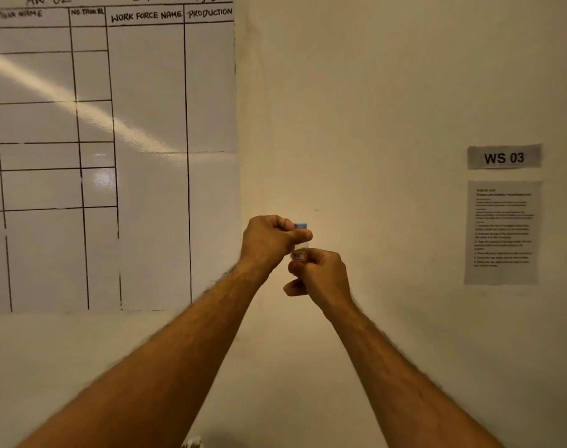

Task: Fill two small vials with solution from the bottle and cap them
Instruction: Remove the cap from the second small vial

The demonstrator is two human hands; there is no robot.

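Vial (299, 250), small and clear, held between two hands at chest height before a wall.

Whiteboard grid (114, 156) on the far left. Left hand (269, 240) curled, pinching the blue cap (301, 226) from above. Right hand (321, 276) just below, fingers wrapped round the labelled vial body. Long axis upright, cap end uppermost; both hands touch the item, equally near. Probably twisting the cap; blurred. "WS 03" sign (504, 157) far right.

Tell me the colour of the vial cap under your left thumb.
Blue cap, seen in the head view.
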